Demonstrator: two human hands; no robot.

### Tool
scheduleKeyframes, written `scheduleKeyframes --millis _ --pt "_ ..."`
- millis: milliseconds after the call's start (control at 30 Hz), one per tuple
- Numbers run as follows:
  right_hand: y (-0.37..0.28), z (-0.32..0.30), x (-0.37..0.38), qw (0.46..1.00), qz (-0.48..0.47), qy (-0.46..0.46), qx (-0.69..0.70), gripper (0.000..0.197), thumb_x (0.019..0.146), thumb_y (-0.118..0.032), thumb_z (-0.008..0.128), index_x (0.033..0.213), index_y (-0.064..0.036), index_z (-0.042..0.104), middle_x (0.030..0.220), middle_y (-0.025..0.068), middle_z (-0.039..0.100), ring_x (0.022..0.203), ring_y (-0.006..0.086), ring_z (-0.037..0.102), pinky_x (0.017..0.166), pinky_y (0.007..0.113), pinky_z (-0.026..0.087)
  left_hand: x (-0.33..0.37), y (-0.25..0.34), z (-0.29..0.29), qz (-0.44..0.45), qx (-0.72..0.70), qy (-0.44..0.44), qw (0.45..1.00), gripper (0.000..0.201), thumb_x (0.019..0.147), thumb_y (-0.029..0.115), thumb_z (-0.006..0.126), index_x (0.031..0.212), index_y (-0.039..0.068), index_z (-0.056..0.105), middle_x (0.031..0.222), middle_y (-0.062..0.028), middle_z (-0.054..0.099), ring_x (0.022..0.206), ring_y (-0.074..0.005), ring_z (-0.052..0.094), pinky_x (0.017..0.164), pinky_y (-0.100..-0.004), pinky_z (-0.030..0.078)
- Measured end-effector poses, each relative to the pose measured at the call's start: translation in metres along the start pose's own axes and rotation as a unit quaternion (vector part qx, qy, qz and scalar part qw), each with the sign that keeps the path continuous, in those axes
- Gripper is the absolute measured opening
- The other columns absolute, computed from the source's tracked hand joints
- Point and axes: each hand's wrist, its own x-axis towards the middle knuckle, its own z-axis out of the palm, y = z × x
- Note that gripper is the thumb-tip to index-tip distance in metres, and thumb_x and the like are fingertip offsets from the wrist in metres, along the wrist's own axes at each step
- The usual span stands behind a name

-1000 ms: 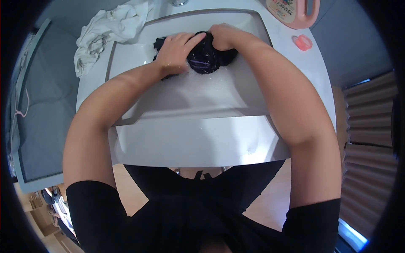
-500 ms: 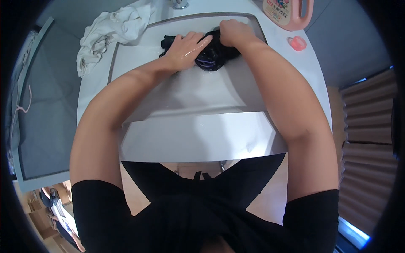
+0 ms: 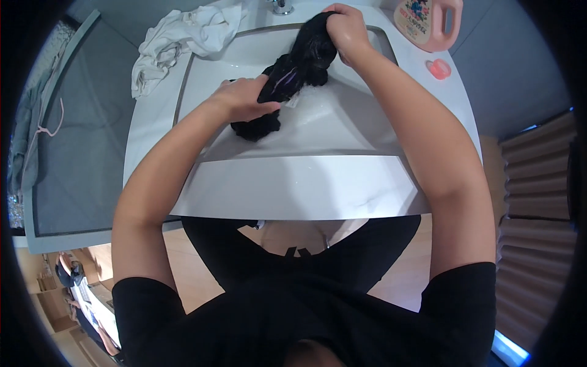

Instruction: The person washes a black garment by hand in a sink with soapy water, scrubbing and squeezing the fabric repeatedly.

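My left grip (image 3: 247,99) and right grip (image 3: 347,35) clasp the wet-looking black cloth garment (image 3: 309,54), slanting across the white rectangular basin (image 3: 339,131). Risk: slick fabric could slip, splashing the white counter (image 3: 449,110).

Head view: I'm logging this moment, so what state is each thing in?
Black cloth: bunched, glossy
Left grip: closed on black cloth
Right grip: closed on black cloth
White cloth: crumpled
Pink bottle: top out of view
Pink cap-like piece: lying loose
Tap: flow unclear

A bunched black cloth (image 3: 299,64) streaked with purple stretches diagonally over the white sink (image 3: 345,125), toward its far edge.
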Motion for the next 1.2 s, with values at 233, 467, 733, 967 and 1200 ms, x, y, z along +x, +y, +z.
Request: scheduleKeyframes --millis 233,467,733,967,1200 --pt "-0.099 0.007 -0.046 0.847 0.203 -0.198 0.449 0.027 0.088 0.001 0.038 0.103 -0.0008 0.061 0.098 0.0162 0.066 0.091 0.0289 0.066 0.084 0.041 0.057 0.017 -0.019 0.017 0.177 -0.328 0.197 0.907 0.097 0.069 0.033 0.089 0.143 -0.004 0.039 0.135 -0.0208 0.055 0.125 -0.0306 0.054 0.109 -0.0389 0.04" --pt "-0.144 -0.007 -0.045 0.67 0.138 -0.406 0.607 0.021 0.097 -0.012 0.048 0.112 -0.0032 0.06 0.11 0.0172 0.067 0.101 0.0298 0.067 0.093 0.043 0.056 0.015 -0.028 0.012 0.136 -0.424 0.043 0.894 0.098 0.066 0.038 0.092 0.141 -0.004 0.045 0.135 -0.0177 0.057 0.129 -0.0286 0.051 0.111 -0.0359 0.039" --pt "-0.151 -0.034 -0.028 0.674 0.226 -0.369 0.599 0.026 0.092 -0.018 0.05 0.095 0.0032 0.065 0.089 0.0185 0.07 0.086 0.0322 0.07 0.087 0.045 0.058 0.009 -0.025 0.005 0.165 -0.49 0.132 0.846 0.056 0.08 0.017 0.078 0.126 -0.005 0.056 0.116 -0.0157 0.067 0.103 -0.0222 0.064 0.095 -0.033 0.049" --pt "-0.086 -0.027 -0.007 0.851 0.23 -0.173 0.44 0.027 0.081 -0.015 0.048 0.088 0.0025 0.066 0.083 0.0165 0.069 0.08 0.0293 0.068 0.075 0.041 0.057 0.015 -0.06 -0.01 0.043 -0.821 0.15 0.549 0.031 0.09 0.012 0.051 0.116 -0.005 0.055 0.099 -0.0136 0.066 0.091 -0.0264 0.069 0.08 -0.0438 0.06" --pt "-0.035 -0.022 -0.01 0.928 0.275 -0.139 0.208 0.028 0.077 -0.006 0.046 0.095 0.0044 0.064 0.086 0.0187 0.067 0.081 0.0316 0.068 0.077 0.042 0.056 0.021 -0.05 0.005 0.118 -0.812 0.2 0.535 0.037 0.091 -0.001 0.049 0.128 -0.002 0.051 0.117 -0.0169 0.064 0.105 -0.0276 0.065 0.095 -0.0409 0.054"
